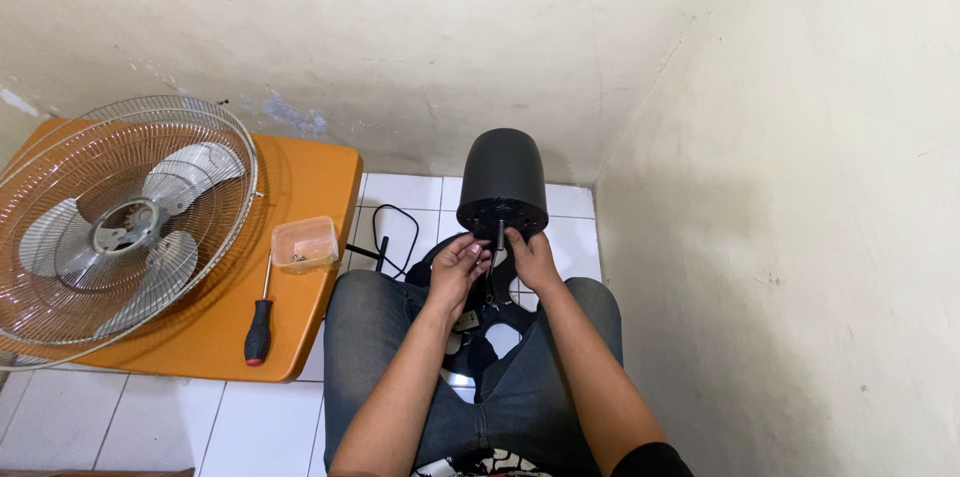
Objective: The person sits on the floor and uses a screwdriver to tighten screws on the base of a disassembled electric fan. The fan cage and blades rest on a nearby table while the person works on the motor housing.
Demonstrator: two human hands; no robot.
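A black cylindrical fan motor housing (503,177) stands between my knees, its flat face with a short shaft turned toward me. My left hand (457,265) pinches something small at the lower left of that face; what it holds is too small to tell. My right hand (532,259) grips the housing's lower right edge. Under both hands, the black fan stand (490,342) lies across my lap.
An orange low table (300,182) at left carries a metal fan guard with blades (115,222), a small clear plastic tub of screws (305,243) and a red-and-black screwdriver (260,322). A black cable (395,227) loops on the white tile floor. Walls close in behind and to the right.
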